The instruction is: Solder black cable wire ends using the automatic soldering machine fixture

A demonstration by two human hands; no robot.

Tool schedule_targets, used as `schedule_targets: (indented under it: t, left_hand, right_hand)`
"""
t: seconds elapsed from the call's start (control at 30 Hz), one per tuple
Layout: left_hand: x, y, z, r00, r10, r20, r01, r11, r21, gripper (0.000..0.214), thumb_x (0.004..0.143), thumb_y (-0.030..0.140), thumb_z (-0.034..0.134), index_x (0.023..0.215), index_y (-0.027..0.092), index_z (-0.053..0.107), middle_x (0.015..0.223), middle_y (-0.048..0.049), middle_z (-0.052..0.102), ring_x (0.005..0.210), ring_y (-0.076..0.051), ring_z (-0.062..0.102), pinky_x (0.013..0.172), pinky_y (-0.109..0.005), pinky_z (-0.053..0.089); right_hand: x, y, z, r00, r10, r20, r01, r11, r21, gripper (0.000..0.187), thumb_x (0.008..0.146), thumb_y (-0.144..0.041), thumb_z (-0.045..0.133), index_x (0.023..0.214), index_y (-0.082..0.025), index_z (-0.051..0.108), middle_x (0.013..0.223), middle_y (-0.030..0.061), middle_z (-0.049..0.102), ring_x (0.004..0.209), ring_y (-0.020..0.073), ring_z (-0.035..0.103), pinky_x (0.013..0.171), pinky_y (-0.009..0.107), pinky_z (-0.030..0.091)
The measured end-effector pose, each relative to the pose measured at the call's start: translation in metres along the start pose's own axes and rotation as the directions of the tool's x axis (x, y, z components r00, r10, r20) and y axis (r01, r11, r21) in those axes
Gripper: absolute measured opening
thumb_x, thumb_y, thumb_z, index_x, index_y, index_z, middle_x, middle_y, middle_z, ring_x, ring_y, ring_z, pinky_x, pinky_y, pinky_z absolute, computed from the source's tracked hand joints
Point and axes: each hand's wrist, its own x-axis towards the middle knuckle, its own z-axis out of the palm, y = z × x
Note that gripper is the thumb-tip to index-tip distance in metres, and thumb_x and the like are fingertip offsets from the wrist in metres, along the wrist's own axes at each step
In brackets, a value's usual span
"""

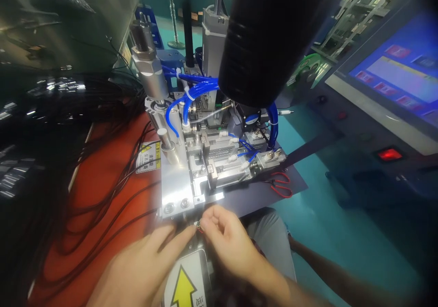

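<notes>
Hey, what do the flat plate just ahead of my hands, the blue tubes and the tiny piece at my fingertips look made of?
The flat plate looks like bare metal, perhaps aluminium or steel, smooth and shiny: it throws a bright glare. The blue tubes seem flexible plastic, lightly glossy, bending in smooth curves. The tiny piece is too small and blurred to tell.

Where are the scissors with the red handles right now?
In the head view, the scissors lie right of centre on the dark grey tabletop, beside the machine's right end and beyond the person's right hand.
</notes>
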Motion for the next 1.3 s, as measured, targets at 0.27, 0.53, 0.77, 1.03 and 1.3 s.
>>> schedule_targets:
  t: [0.27,0.53,0.77,1.03,1.3]
  left_hand:
    - [-0.002,-0.004,0.004,1.000,0.017,-0.004,-0.017,1.000,-0.006,0.041,0.101,0.031,0.033,0.136,0.037,0.052,0.098,-0.0006,0.069,0.070,-0.013,0.070,0.060,-0.019,0.050]
    - [-0.002,-0.003,0.002,1.000,0.002,0.002,-0.002,1.000,-0.015,0.039,0.103,0.035,0.031,0.135,0.037,0.053,0.101,-0.0007,0.068,0.073,-0.013,0.069,0.063,-0.020,0.050]
    - [-0.003,-0.004,0.002,1.000,0.008,0.006,-0.007,0.998,-0.055,0.042,0.102,0.030,0.034,0.138,0.036,0.053,0.104,-0.0027,0.066,0.076,-0.014,0.069,0.066,-0.020,0.051]
    - [-0.004,-0.004,0.002,0.999,0.036,-0.004,-0.036,0.999,-0.030,0.044,0.100,0.020,0.035,0.138,0.034,0.051,0.110,-0.0020,0.063,0.084,-0.013,0.069,0.071,-0.020,0.052]
    - [-0.005,-0.004,0.000,0.998,0.025,0.065,-0.023,0.999,-0.036,0.050,0.096,0.016,0.038,0.142,0.033,0.048,0.115,-0.0047,0.061,0.089,-0.016,0.069,0.072,-0.024,0.053]
  right_hand:
    - [-0.002,0.000,-0.004,0.997,-0.073,0.030,0.076,0.991,-0.107,0.022,0.097,-0.032,0.050,0.078,-0.021,0.052,0.066,-0.0047,0.046,0.060,0.0123,0.043,0.059,0.026,0.036]
    - [-0.001,0.001,-0.001,0.990,-0.140,0.010,0.140,0.979,-0.149,0.021,0.096,-0.029,0.050,0.077,-0.021,0.050,0.069,-0.0033,0.048,0.062,0.0128,0.044,0.060,0.027,0.037]
    - [-0.001,-0.002,0.000,0.991,-0.135,0.016,0.136,0.979,-0.149,0.019,0.095,-0.029,0.048,0.078,-0.021,0.050,0.069,-0.0026,0.049,0.062,0.0134,0.046,0.059,0.027,0.038]
    - [-0.001,-0.008,0.000,0.983,-0.181,0.018,0.182,0.970,-0.164,0.020,0.094,-0.028,0.047,0.076,-0.021,0.047,0.067,-0.0031,0.046,0.061,0.0131,0.044,0.057,0.026,0.036]
    - [-0.002,-0.009,-0.001,0.990,-0.141,0.029,0.144,0.978,-0.150,0.020,0.096,-0.029,0.047,0.077,-0.021,0.049,0.068,-0.0030,0.047,0.062,0.0134,0.045,0.059,0.027,0.037]
